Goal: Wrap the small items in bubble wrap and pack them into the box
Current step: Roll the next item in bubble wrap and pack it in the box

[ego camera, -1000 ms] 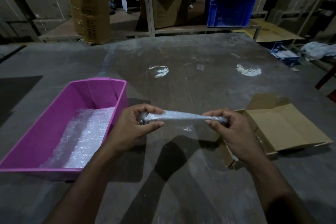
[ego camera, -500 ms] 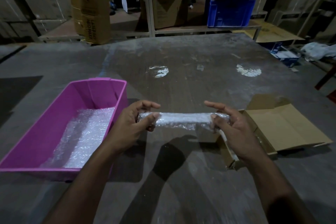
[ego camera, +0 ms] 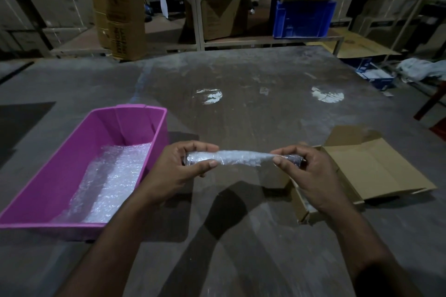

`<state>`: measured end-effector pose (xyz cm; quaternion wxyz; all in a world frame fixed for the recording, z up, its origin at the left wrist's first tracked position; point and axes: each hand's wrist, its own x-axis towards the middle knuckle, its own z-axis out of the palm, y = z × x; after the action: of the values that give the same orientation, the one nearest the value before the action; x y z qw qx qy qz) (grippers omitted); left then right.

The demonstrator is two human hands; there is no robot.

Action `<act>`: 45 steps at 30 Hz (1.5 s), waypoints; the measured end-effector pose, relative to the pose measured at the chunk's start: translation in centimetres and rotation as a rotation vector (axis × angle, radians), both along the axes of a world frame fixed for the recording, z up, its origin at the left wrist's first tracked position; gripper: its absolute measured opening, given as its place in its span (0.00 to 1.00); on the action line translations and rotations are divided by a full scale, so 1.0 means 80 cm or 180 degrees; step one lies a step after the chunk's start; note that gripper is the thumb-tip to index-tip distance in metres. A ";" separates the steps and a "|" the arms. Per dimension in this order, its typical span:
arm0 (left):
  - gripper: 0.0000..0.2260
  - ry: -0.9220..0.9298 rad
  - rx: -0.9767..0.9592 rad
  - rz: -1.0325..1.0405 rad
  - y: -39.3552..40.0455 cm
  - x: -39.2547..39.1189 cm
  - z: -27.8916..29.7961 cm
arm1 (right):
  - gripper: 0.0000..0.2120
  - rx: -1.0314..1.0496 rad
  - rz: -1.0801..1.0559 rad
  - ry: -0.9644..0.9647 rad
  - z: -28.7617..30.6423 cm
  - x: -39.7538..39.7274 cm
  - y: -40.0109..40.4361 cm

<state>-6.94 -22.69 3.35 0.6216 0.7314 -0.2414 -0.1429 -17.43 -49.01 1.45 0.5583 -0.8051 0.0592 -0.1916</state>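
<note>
Two hands are held over the middle of the bench (ego camera: 253, 108), toward its near edge, with a long thin item rolled in bubble wrap (ego camera: 239, 157) stretched level between them. The left hand (ego camera: 178, 166) is curled round the left end of the roll, thumb below and fingers over the top, so that its grip is closed on the wrap. The right hand (ego camera: 311, 173) pinches the right end between thumb and fingertips; a dark tip of the item is seen just past the fingers, at the edge of the wrap. The roll is carried clear of the bench surface; what the item inside is cannot be told through the wrap.

A pink plastic bin (ego camera: 60, 166) is set at the near left of the bench, its long side running away from the near edge. A loose sheet of bubble wrap (ego camera: 113, 183) is laid along its floor. The left wrist is seen just beside the bin's right wall.

An open cardboard box (ego camera: 371, 171) is set at the near right of the bench, its flaps folded out flat toward the right edge. The right hand is seen above its left part, so the box interior is mostly hidden.

Shadows of both forearms are cast on the bench below the roll. Beyond the far edge, shelving is noted with cartons and a blue crate (ego camera: 304, 19).
</note>
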 end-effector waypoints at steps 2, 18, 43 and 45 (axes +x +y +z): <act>0.13 0.0000 0.0033 0.0004 -0.005 -0.002 0.001 | 0.07 -0.0298 -0.0092 -0.0102 -0.001 0.000 -0.003; 0.04 0.0006 0.0154 -0.0137 -0.049 -0.002 -0.023 | 0.08 0.0107 -0.0136 -0.0016 0.007 -0.024 -0.039; 0.16 0.0121 0.0946 -0.1375 -0.177 -0.015 -0.030 | 0.05 0.0253 -0.0377 0.0049 0.038 -0.030 -0.137; 0.19 0.0034 0.0910 -0.1499 -0.189 -0.025 -0.026 | 0.06 0.0142 -0.0339 0.0043 0.039 -0.025 -0.136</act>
<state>-8.96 -37.78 1.29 0.4630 0.7347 -0.3789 -0.3199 -19.42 -59.92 4.57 0.5647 -0.7894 0.1099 -0.2142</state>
